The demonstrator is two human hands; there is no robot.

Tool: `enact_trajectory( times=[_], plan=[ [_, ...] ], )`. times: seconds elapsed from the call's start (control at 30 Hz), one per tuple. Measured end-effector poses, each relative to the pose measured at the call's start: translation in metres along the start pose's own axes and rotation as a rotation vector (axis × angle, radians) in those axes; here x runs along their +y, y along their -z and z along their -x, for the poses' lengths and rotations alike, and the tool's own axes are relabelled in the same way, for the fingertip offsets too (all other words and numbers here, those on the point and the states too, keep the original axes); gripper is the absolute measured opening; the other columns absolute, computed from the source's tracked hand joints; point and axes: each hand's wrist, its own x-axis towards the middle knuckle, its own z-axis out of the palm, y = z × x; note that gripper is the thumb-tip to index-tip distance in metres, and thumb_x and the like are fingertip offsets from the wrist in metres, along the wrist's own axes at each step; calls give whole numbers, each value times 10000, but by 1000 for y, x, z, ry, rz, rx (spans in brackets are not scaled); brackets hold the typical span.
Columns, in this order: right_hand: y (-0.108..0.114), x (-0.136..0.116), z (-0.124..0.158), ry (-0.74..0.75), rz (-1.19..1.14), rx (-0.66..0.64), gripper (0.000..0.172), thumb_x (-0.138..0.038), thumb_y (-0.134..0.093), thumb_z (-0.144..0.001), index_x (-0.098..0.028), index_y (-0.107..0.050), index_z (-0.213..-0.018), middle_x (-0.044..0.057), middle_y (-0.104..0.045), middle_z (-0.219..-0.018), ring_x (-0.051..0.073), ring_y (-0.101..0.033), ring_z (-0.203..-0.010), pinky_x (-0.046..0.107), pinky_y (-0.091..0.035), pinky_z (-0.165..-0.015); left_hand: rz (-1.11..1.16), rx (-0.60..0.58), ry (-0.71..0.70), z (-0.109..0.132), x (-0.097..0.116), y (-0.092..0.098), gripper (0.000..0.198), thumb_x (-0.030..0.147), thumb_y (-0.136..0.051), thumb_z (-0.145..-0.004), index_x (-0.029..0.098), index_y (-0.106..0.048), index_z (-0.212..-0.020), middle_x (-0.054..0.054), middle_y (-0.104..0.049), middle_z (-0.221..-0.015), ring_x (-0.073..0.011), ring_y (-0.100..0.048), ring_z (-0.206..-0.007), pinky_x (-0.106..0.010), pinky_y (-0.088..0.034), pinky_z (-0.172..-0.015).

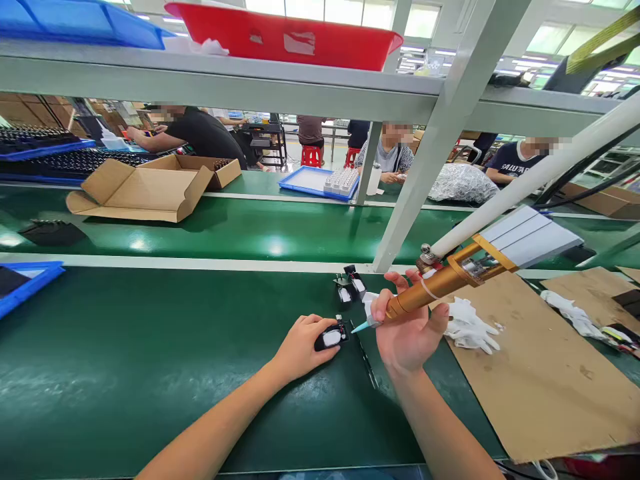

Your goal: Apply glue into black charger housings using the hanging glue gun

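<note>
My left hand [303,348] is closed on a small black plastic housing [330,337] with a white oval patch, held against the green bench. My right hand [407,330] grips a gold glue dispenser [425,292], its fingers behind and around the barrel and the thumb apart. The pale teal nozzle [363,326] slants down to the left, its tip close to the housing's right side; I cannot tell whether they touch. A thin black tool or strip [367,363] lies just right of the housing. Behind it, more small black housings [350,285] with white patches stand together.
A slanted white post [450,133] and white arm [530,170] cross at upper right. Cardboard [550,373] bears white gloves [470,325]. A blue tray [25,287] sits left. Beyond are an opened carton [145,190] and several people; a red bin [285,37] rests overhead.
</note>
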Motion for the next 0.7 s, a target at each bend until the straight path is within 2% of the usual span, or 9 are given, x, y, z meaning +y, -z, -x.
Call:
enact_trajectory(
  times=[0.1, 0.17, 0.23, 0.3, 0.33, 0.43, 0.53, 0.7],
  plan=[
    [14, -4, -8, 24, 21, -7, 450, -628, -410, -832, -271, -563, -1060, 18, -576, -997, 91, -499, -456, 269, -339, -443, 90, -37, 5, -3, -4, 3, 454, 359, -699, -753, 245, -595, -1181, -73, -608, -1248, -273, -531, -1158, -434, -432, -989],
    [23, -5, -13, 34, 33, -21, 438, -615, -424, -837, -269, -567, -1065, 20, -581, -982, 92, -502, -459, 269, -346, -444, 192, -57, 43, -6, -3, 4, 460, 407, -640, -812, 245, -561, -1236, -73, -562, -1328, -269, -489, -1234, -438, -402, -1036],
    [32, -6, -16, 40, 40, -34, 432, -610, -432, -840, -271, -567, -1072, 22, -582, -979, 95, -510, -466, 270, -351, -441, 315, -83, 88, -9, -1, 2, 390, 409, -459, -932, 255, -531, -1283, -55, -589, -1305, -227, -535, -1201, -409, -423, -1027],
    [40, -6, -18, 45, 39, -43, 435, -616, -440, -836, -277, -562, -1081, 26, -582, -991, 99, -517, -476, 270, -353, -439, 368, -77, 85, -11, 1, 0, 375, 357, -321, -989, 260, -547, -1273, -35, -643, -1235, -193, -587, -1139, -373, -458, -993],
    [43, -6, -18, 46, 39, -46, 438, -620, -444, -833, -280, -559, -1083, 28, -580, -1002, 101, -521, -483, 271, -352, -439, 346, -55, 56, -11, 3, -1, 365, 337, -320, -993, 258, -571, -1246, -31, -663, -1201, -188, -603, -1113, -360, -472, -973],
    [51, -7, -18, 48, 38, -55, 424, -621, -454, -828, -282, -554, -1062, 31, -576, -1028, 101, -522, -490, 275, -352, -447, 133, 45, -108, -9, 5, -3, 272, 296, -469, -947, 249, -621, -1168, -31, -701, -1103, -193, -633, -1034, -342, -499, -919],
    [54, -9, -17, 52, 37, -54, 409, -619, -451, -832, -285, -545, -1048, 30, -573, -1033, 100, -519, -486, 281, -352, -455, -21, 93, -236, -5, 7, -5, 258, 250, -540, -915, 244, -609, -1164, -29, -713, -1054, -178, -660, -951, -309, -527, -856],
    [55, -9, -18, 56, 58, -52, 407, -622, -459, -825, -281, -546, -1029, 28, -567, -1031, 105, -519, -486, 285, -346, -459, -38, 142, -247, -5, 4, -15, 221, 192, -535, -902, 217, -589, -1114, -38, -706, -1035, -156, -673, -922, -264, -550, -810]
  ],
)
